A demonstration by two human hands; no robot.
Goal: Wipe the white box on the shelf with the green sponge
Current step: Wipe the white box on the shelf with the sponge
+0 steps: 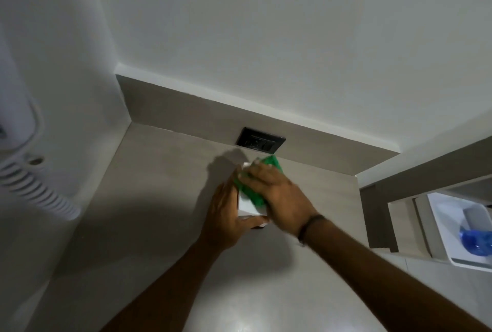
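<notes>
A small white box (250, 207) stands on the grey shelf surface (159, 198), a little in front of the back ledge. My left hand (226, 214) grips the box's left side and near edge, holding it still. My right hand (277, 193) lies flat over the top of the box and presses a green sponge (255, 194) against it. The sponge sticks out beyond my fingers at the far end and along the left side. Most of the box's top is hidden under the sponge and hand.
A black wall socket (260, 142) sits in the back ledge just beyond the box. A white appliance with ribbed vents (32, 185) hangs at the left. At the right, a lower shelf holds a white tray (452, 230) with a blue object (476, 241) in it.
</notes>
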